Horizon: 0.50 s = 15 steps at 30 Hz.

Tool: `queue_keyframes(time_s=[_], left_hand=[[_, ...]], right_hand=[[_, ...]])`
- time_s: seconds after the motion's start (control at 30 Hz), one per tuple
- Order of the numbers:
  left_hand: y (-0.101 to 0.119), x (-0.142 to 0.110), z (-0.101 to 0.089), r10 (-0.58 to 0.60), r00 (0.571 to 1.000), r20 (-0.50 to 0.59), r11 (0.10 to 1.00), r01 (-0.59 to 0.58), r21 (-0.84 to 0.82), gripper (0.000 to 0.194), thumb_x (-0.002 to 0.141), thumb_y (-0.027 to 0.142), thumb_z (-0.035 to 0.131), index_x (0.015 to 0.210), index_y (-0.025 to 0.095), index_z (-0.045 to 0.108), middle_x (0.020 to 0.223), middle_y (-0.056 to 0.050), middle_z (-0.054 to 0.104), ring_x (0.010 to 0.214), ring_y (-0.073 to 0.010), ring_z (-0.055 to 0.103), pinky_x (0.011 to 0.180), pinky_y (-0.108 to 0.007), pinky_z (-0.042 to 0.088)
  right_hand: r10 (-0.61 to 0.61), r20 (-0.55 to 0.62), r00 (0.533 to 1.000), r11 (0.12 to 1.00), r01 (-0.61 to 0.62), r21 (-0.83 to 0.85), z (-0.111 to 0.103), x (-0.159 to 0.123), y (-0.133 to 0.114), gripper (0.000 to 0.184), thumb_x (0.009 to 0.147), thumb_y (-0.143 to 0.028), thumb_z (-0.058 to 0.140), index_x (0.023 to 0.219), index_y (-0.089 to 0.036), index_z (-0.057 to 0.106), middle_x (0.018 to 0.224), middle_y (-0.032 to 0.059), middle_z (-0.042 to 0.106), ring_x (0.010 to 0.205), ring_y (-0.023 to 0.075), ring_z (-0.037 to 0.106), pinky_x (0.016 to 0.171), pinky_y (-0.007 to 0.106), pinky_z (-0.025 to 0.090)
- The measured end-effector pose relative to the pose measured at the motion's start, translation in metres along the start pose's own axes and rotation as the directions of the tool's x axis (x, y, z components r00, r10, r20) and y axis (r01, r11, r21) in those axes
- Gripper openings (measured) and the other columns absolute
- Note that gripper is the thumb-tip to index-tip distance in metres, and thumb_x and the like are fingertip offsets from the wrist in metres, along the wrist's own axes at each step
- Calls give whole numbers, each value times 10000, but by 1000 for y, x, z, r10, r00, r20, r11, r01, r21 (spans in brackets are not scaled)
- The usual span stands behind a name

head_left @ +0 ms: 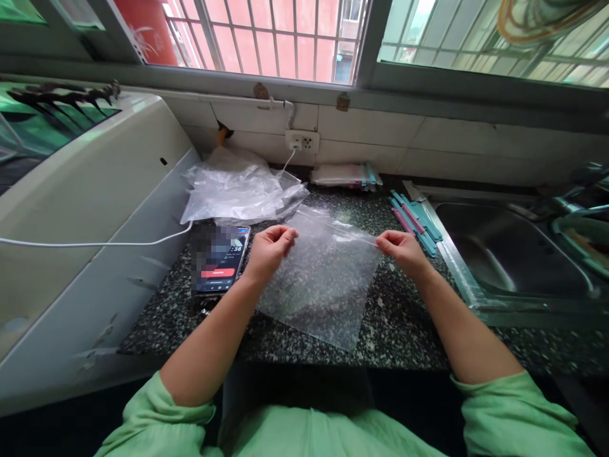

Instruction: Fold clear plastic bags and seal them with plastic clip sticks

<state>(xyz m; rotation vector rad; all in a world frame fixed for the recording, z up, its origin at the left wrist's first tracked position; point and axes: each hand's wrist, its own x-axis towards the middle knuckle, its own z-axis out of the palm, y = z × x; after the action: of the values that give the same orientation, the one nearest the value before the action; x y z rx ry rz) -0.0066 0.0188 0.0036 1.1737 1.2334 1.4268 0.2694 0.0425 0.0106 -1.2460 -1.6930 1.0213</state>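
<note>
A clear plastic bag (323, 285) hangs flat between my hands, over the speckled dark countertop (404, 317). My left hand (271, 251) pinches its upper left edge, with the thumb pressed against the fingers. At its upper right corner my right hand (402, 249) grips it in the same way. Through the film the counter's pattern shows. A pile of similar clear bags (242, 190) lies beyond my left hand. Just past my right hand are several teal and pink plastic strips (416, 219).
A phone (221, 260) with a lit screen lies left of my left hand. Against the wall rests a stack of flat bags with coloured strips (345, 176). A metal sink (504, 254) is on the right; a white cable (95, 243) crosses the left side.
</note>
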Motion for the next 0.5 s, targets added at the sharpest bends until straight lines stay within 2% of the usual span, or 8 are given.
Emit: queue_keyframes(time_s=[0.13,0.23,0.37,0.5], left_hand=[[4,2,0,-34,999,-35,997,31,-72,233,593,359,670,601,139,593,466,42,490,393,-50,386,381,-195,286],[8,2,-2,-67,997,-24,992,64,-106,250,567,369,684,592,140,586,462,38,487,393,-54,389,375,-196,287],[17,0,-9,-78,989,122,991,90,-99,253,555,374,690,577,150,575,468,31,487,400,-56,386,384,-200,298],[22,-2,-14,-88,957,277,994,104,-45,284,568,413,685,560,161,555,499,21,492,416,-62,395,395,-207,312]], right_hand=[[-9,-19,1000,1000,9,-6,-3,2,4,375,669,-509,630,559,-163,534,493,-56,401,476,65,305,474,233,240],[-12,-18,1000,1000,11,-25,-6,2,4,360,679,-497,629,580,-159,555,498,-54,405,479,66,301,475,234,240],[-28,-15,999,999,28,-24,-11,1,1,359,686,-499,627,582,-165,545,516,-46,420,493,71,321,477,232,250],[-33,98,995,999,36,-29,-14,-1,-4,364,677,-505,631,582,-165,541,529,-39,427,500,71,326,474,229,245]])
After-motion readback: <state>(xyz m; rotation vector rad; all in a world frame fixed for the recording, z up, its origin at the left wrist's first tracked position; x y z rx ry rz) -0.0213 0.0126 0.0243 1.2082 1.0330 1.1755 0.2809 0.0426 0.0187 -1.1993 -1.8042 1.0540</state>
